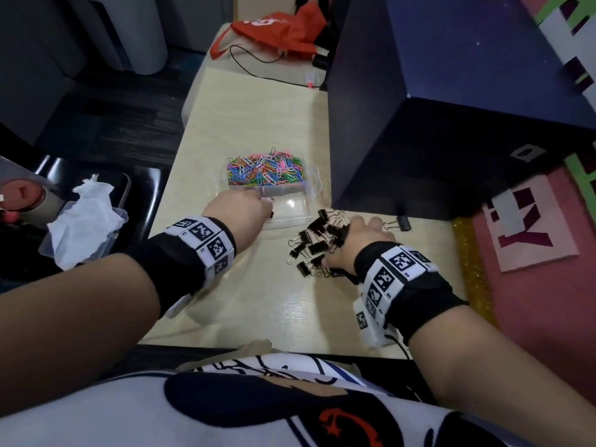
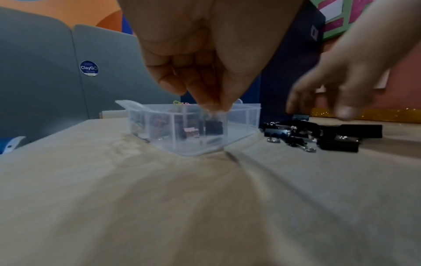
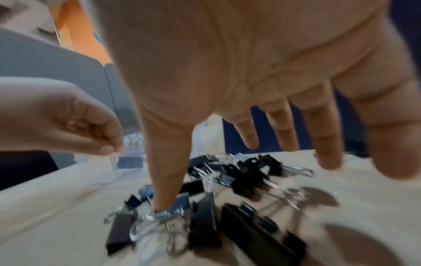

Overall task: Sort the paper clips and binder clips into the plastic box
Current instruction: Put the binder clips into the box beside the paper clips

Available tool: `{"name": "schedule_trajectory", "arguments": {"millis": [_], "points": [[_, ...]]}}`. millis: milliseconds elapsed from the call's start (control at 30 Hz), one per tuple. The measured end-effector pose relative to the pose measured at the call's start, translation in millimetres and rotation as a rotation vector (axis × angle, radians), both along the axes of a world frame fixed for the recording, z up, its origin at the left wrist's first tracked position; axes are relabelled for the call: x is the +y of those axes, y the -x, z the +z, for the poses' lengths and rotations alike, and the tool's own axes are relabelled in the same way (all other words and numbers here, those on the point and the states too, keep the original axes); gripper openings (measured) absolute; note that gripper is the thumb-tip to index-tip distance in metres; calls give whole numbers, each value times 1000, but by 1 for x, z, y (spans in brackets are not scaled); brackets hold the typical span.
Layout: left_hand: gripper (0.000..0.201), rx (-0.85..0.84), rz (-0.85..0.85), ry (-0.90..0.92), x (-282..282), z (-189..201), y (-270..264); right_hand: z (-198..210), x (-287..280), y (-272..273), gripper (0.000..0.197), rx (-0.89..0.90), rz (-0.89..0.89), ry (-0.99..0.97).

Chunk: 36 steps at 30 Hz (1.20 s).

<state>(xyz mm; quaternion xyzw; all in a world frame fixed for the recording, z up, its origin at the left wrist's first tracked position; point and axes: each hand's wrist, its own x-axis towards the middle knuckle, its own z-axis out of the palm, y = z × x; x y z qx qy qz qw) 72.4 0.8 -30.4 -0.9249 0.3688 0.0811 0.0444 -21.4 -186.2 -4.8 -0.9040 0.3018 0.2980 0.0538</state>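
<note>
While the left hand (image 2: 205,59) hangs over the near compartment of the plastic box (image 1: 292,208), its fingertips are bunched in a pinch on the wire handle of one black binder clip (image 2: 213,127), which dangles body-down inside the clear wall, its long axis near vertical. The right hand (image 1: 358,240) lies spread and flat over the pile of binder clips (image 1: 317,241) on the table (image 1: 258,304), fingers straight, the thumb (image 3: 168,172) pressed down among them and holding none, as far as the blurred wrist view lets me judge.

These clips look small, light and stiff: sprung steel bodies with smooth, slippery flanks and thin wire loops that swing freely. The loops are likely the best place to take hold, since a pinch there lets the body hang plumb and drop cleanly; a grip on the black body would probably be firmer but bulkier between the box walls. In the pile they point every way, handles tangled and splayed, so lifting one may drag a neighbour along. One stray clip (image 1: 398,224) lies apart to the right, handles pointing left.

The coloured paper clips (image 1: 266,169) already fill the far compartment in a loose heap, a few poking above the rim.
</note>
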Motion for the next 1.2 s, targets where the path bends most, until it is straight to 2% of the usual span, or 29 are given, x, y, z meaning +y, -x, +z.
{"name": "schedule_trajectory", "arguments": {"millis": [67, 167, 233, 300, 367, 467, 567, 700, 867, 1000, 1100, 1200], "points": [[19, 2, 0, 16, -5, 0, 1, -7, -6, 10, 102, 103, -35, -4], [22, 1, -31, 103, -14, 3, 13, -22, -5, 20, 102, 84, -57, -66], [27, 79, -137, 108, -20, 3, 27, -32, -1, 24, 92, -11, -58, -77], [35, 163, -268, 25, -26, -1, 40, -37, 3, 27, 78, -110, -36, -105], [45, 215, -317, -84, -30, -7, 46, -39, 4, 29, 67, -177, -6, -138], [48, 239, -272, -124, -32, -14, 46, -39, 1, 28, 60, -217, 8, -164], [38, 218, -238, -125, -29, -19, 42, -39, -1, 26, 53, -279, -15, -190], [23, 274, -116, -112, -26, -18, 40, -38, -1, 22, 36, -397, 16, -181], [24, 329, -14, -100, -25, -17, 35, -29, -9, 13, 21, -382, 37, -186], [19, 335, -33, -105, -20, -19, 32, -12, -6, -1, 19, -550, 28, -209], [18, 307, -69, -108, -17, -19, 34, 5, 6, -16, 27, -707, 102, -296], [17, 280, -113, -141, -16, -16, 36, 11, 11, -27, 39, -674, 125, -287]]}}
